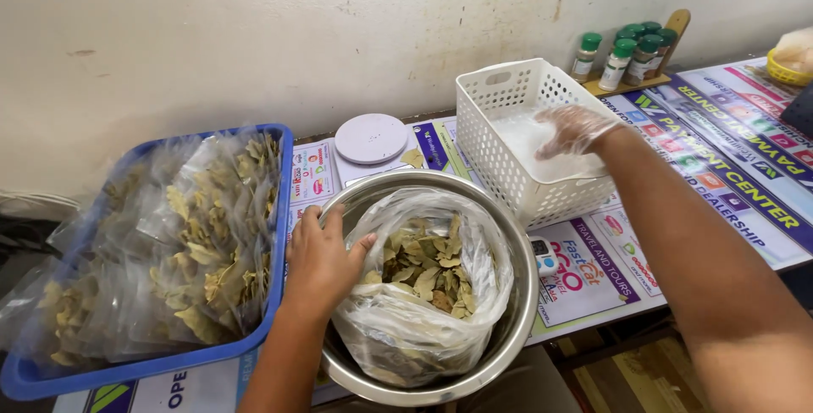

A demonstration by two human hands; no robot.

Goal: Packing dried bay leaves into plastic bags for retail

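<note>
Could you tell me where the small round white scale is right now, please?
The round white scale sits at the back by the wall, between the blue tray and the white basket, behind the steel bowl.

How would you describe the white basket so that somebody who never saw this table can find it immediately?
Start at the big steel bowl in the middle; directly behind it to the right stands the white basket. It is the only box-shaped container with perforated walls, and the gloved right hand reaches into it.
</note>
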